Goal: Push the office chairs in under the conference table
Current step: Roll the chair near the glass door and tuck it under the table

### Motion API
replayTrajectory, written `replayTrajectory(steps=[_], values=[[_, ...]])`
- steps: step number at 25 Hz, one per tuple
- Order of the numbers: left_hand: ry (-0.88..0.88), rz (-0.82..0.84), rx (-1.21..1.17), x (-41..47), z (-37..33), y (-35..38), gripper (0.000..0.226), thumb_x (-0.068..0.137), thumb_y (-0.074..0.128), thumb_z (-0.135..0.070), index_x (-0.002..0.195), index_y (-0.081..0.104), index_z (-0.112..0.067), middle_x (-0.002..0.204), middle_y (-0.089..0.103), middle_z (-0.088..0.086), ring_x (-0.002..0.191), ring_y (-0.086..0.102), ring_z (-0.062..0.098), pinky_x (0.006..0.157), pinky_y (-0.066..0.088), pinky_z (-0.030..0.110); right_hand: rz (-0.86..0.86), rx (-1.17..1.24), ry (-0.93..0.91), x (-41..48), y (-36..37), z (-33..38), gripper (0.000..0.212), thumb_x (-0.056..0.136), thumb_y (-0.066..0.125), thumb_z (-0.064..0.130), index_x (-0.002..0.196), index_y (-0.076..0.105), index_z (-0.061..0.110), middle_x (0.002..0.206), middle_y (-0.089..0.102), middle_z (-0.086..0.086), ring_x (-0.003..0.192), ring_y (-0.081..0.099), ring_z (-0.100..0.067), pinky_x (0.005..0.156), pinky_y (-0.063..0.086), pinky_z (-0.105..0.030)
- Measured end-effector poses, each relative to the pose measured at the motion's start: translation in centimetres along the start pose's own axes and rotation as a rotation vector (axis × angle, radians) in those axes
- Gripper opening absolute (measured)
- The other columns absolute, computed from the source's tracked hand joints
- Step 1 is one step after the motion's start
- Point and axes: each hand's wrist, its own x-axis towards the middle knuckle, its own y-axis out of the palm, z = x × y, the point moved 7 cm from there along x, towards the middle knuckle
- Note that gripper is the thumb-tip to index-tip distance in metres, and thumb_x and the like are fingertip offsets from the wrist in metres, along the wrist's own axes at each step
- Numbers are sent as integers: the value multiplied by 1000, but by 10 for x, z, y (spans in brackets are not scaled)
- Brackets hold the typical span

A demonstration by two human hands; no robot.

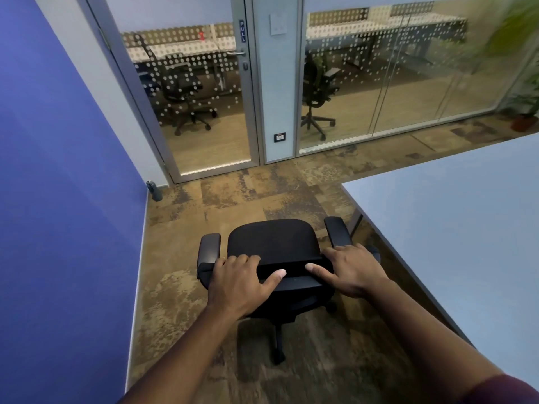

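Both forearms reach forward and down to a black chair (pixel 272 246), seen from behind and above. The left hand (pixel 239 282) lies over the top edge of the backrest at its left end, fingers curled over the front and thumb along the rear face. The right hand (pixel 354 269) does the same at the right end. Both are closed on the backrest, set wide apart. This hold looks chosen for steering: a hand at each end can turn the chair as well as push it.

The chair stands on the carpet (pixel 233 196), its star base partly visible below the seat. The seat faces away from the person, towards the glass wall. It is not under the table (pixel 455 217). The table lies to the right, and the chair's right armrest (pixel 337 230) is near the table's corner. I judge that the chair must be turned right before it will go in, and the armrest may catch the table edge.

Further off, a small grey bottle (pixel 154 191) stands against the blue wall (pixel 64 170). Beyond, a glass door (pixel 201 91) stands closed.
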Motion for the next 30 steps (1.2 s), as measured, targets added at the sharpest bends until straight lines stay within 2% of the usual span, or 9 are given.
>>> replayTrajectory(steps=[4, 8, 13, 17, 23, 26, 30], values=[[17, -16, -18, -21, -14, 0, 114, 86, -2, -98, 136, 70, -25, 124, 77, -3, 118, 69, 22, 106, 46, 48, -19, 0, 11, -30, -2, 0, 88, 94, 6, 95, 92, 61, 26, 79, 61, 6, 79, 62, -20, 83, 42, -43], [30, -12, -29, -47, -32, 1, 111, 87, 0, -98, 134, 71, -26, 120, 77, -4, 114, 70, 22, 104, 46, 47, -42, -1, 11, -69, -5, -1, 82, 96, 9, 93, 86, 56, 27, 74, 56, 6, 77, 61, -21, 77, 32, -41], [62, -26, -43, -85, -62, -2, 106, 89, 6, -98, 133, 72, -27, 118, 78, -6, 112, 70, 20, 103, 46, 47, -68, -1, 46, -127, -7, -6, 81, 97, 9, 93, 84, 55, 27, 74, 56, 7, 75, 59, -20, 77, 30, -41], [96, -48, -67, -110, -85, -5, 106, 89, 8, -98, 130, 74, -27, 117, 79, -6, 111, 71, 20, 101, 46, 47, -55, 27, 98, -170, -8, -11, 80, 98, 10, 92, 82, 54, 27, 71, 53, 8, 69, 49, -16, 77, 34, -42], [180, -61, -104, -131, -110, -8, 91, 93, 24, -92, 127, 77, -26, 117, 80, -5, 111, 72, 20, 99, 47, 47, -39, 56, 155, -225, -7, -17, 78, 99, 9, 91, 83, 55, 29, 71, 54, 10, 68, 52, -13, 83, 42, -42], [237, -44, -105, -135, -123, -8, 93, 93, 20, -94, 129, 75, -27, 119, 79, -7, 112, 70, 19, 100, 45, 45, -44, 56, 198, -250, -7, -22, 79, 100, 8, 90, 85, 56, 29, 74, 58, 9, 69, 54, -13, 83, 41, -41], [310, -20, -102, -134, -142, -7, 93, 93, 17, -95, 130, 73, -31, 120, 77, -10, 115, 69, 18, 103, 44, 44, -35, 24, 260, -277, -9, -27, 80, 101, 6, 88, 88, 57, 28, 79, 63, 5, 74, 59, -19, 86, 47, -45]])
